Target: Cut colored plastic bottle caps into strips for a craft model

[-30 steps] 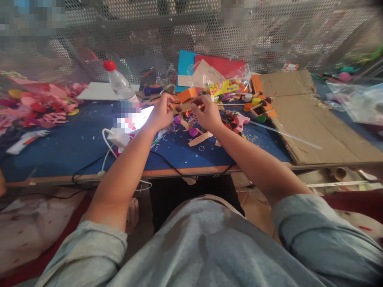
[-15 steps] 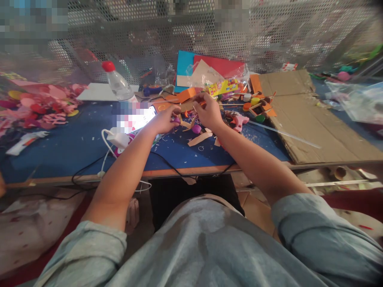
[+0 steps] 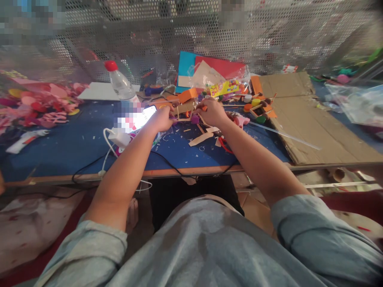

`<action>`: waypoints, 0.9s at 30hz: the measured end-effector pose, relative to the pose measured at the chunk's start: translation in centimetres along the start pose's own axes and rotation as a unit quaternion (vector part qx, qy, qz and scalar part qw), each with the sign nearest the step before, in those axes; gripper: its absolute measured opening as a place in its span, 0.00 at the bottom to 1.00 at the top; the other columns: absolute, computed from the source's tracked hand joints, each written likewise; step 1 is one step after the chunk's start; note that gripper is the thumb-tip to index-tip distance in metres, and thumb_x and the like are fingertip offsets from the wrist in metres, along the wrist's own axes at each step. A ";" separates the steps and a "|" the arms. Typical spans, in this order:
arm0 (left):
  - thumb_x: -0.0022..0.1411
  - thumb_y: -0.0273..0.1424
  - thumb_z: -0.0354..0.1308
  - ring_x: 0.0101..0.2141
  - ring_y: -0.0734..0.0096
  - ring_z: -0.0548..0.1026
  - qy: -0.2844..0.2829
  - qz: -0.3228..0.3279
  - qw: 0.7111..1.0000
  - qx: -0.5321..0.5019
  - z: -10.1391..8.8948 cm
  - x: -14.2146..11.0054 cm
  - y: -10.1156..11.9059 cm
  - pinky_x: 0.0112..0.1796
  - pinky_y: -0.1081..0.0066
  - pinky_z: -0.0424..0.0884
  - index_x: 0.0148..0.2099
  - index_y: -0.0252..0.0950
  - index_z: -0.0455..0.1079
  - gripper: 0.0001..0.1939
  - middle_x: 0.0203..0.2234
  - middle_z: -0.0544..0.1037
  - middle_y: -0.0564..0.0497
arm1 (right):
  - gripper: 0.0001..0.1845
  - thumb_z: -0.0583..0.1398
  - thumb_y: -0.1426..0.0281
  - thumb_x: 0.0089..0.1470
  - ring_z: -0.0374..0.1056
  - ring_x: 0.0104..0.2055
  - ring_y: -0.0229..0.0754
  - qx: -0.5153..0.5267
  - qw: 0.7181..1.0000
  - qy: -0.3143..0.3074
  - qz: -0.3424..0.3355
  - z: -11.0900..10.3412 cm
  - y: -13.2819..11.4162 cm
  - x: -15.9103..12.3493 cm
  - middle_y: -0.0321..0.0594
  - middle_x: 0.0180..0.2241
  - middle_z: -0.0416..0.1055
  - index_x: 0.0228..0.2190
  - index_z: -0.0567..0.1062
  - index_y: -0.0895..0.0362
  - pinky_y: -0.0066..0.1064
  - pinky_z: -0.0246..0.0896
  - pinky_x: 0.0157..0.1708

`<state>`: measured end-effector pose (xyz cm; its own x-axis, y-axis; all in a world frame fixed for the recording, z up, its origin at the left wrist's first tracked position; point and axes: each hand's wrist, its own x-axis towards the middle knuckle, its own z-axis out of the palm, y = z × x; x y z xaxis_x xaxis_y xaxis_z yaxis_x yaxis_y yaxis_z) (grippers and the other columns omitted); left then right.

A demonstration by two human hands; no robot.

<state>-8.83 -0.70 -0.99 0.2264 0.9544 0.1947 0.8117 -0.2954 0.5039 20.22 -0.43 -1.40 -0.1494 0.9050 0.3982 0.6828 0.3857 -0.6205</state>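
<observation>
Beyond our left hand (image 3: 164,118), we see a clear bottle (image 3: 122,87) with a red cap; how full it is, we cannot tell. Past our right hand (image 3: 212,111) lies a clear bag (image 3: 225,87) with a yellow label, its contents too blurred for us to name. Another clear bag (image 3: 363,104) sits well off to the right of both hands.

Both our forearms stretch forward over the blue table (image 3: 89,145), palms turned down and hands a little apart, facing each other. Our left fingers are curled nearly together at a purple piece (image 3: 174,120); we cannot tell whether they grip it. Our right fingers are bent, with a small gap to the thumb, and what they hold is hidden from us.

Between our hands is a light wooden stick frame (image 3: 183,119), thin and angular, with a round purple knob (image 3: 195,119) beside our right fingertips.
</observation>
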 end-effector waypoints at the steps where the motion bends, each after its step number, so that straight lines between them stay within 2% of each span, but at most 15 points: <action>1: 0.60 0.31 0.78 0.49 0.45 0.87 0.001 -0.001 1.000 -0.001 0.0 0.0 -0.2 0.56 0.49 0.80 0.59 0.42 0.78 0.26 0.48 0.89 0.41 | 0.08 0.67 0.69 0.65 0.79 0.53 0.61 -0.005 1.000 -0.013 -0.003 0.1 -0.1 -0.1 0.57 0.55 0.84 0.43 0.88 0.55 0.56 0.75 0.61; 5: 0.58 0.32 0.79 0.47 0.44 0.87 0.003 -0.002 1.000 -0.010 0.1 -0.1 0.1 0.54 0.50 0.80 0.68 0.42 0.72 0.38 0.45 0.88 0.43 | 0.08 0.68 0.69 0.65 0.80 0.49 0.58 0.004 0.998 -0.066 -0.016 0.2 -0.6 -0.6 0.49 0.44 0.87 0.43 0.90 0.53 0.52 0.76 0.56; 8: 0.58 0.32 0.79 0.47 0.45 0.87 -0.009 -0.014 1.000 -0.005 0.0 -0.4 0.9 0.54 0.49 0.80 0.73 0.40 0.68 0.43 0.46 0.89 0.42 | 0.10 0.67 0.70 0.66 0.79 0.46 0.55 0.015 0.996 -0.083 -0.029 0.1 -1.0 -0.8 0.47 0.44 0.88 0.44 0.90 0.53 0.49 0.75 0.55; 10: 0.59 0.33 0.80 0.49 0.45 0.87 -0.008 -0.016 1.000 -0.016 0.0 -0.5 1.4 0.56 0.48 0.80 0.75 0.39 0.65 0.47 0.49 0.89 0.41 | 0.11 0.66 0.71 0.66 0.79 0.46 0.55 0.016 0.996 -0.087 -0.030 0.0 -1.3 -1.0 0.48 0.45 0.88 0.45 0.90 0.54 0.48 0.74 0.54; 13: 0.59 0.30 0.78 0.57 0.47 0.85 0.042 0.021 0.997 -0.057 -0.2 -0.6 2.0 0.62 0.48 0.79 0.78 0.40 0.60 0.49 0.60 0.86 0.37 | 0.11 0.66 0.72 0.66 0.79 0.46 0.54 0.019 0.995 -0.096 -0.035 0.0 -1.7 -1.1 0.48 0.45 0.88 0.45 0.90 0.55 0.46 0.73 0.52; 15: 0.60 0.25 0.74 0.61 0.48 0.82 0.086 0.064 0.992 -0.071 -0.5 -0.8 2.4 0.67 0.49 0.77 0.78 0.40 0.61 0.48 0.66 0.83 0.35 | 0.11 0.66 0.73 0.65 0.80 0.46 0.52 0.027 0.994 -0.101 -0.042 0.0 -2.0 -1.2 0.47 0.45 0.89 0.45 0.89 0.55 0.44 0.73 0.52; 17: 0.59 0.22 0.70 0.64 0.49 0.81 0.112 0.113 0.985 -0.066 -0.9 -1.1 3.0 0.70 0.49 0.75 0.76 0.40 0.64 0.45 0.67 0.81 0.35 | 0.11 0.66 0.73 0.63 0.80 0.45 0.52 0.035 0.994 -0.100 -0.039 0.0 -2.2 -1.3 0.46 0.44 0.89 0.44 0.90 0.54 0.44 0.74 0.52; 21: 0.61 0.22 0.68 0.67 0.43 0.76 0.093 0.207 0.974 0.002 -1.4 -1.8 4.5 0.72 0.44 0.71 0.74 0.44 0.71 0.39 0.66 0.81 0.40 | 0.12 0.66 0.74 0.62 0.80 0.44 0.51 0.040 0.994 -0.098 -0.031 0.1 -2.4 -1.4 0.47 0.45 0.89 0.44 0.90 0.55 0.45 0.74 0.52; 24: 0.65 0.28 0.70 0.68 0.35 0.73 0.075 0.212 0.973 0.052 -0.9 -1.9 5.2 0.73 0.37 0.67 0.73 0.46 0.75 0.36 0.65 0.81 0.41 | 0.13 0.66 0.74 0.63 0.79 0.43 0.50 0.037 0.994 -0.096 -0.023 0.1 -2.7 -1.5 0.48 0.45 0.89 0.45 0.90 0.56 0.43 0.74 0.52; 27: 0.69 0.32 0.69 0.70 0.32 0.70 0.080 0.200 0.973 0.089 -0.3 -1.8 5.7 0.73 0.33 0.65 0.72 0.48 0.78 0.31 0.64 0.83 0.43 | 0.14 0.66 0.75 0.62 0.79 0.44 0.49 0.025 0.995 -0.097 -0.023 0.0 -3.0 -1.6 0.48 0.46 0.89 0.46 0.90 0.58 0.41 0.72 0.51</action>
<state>-4.79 -4.07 1.78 0.4672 0.7418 0.4811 0.7596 -0.6152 0.2110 18.45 -3.05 -0.18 -0.3185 0.9016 0.2927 0.6357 0.4322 -0.6396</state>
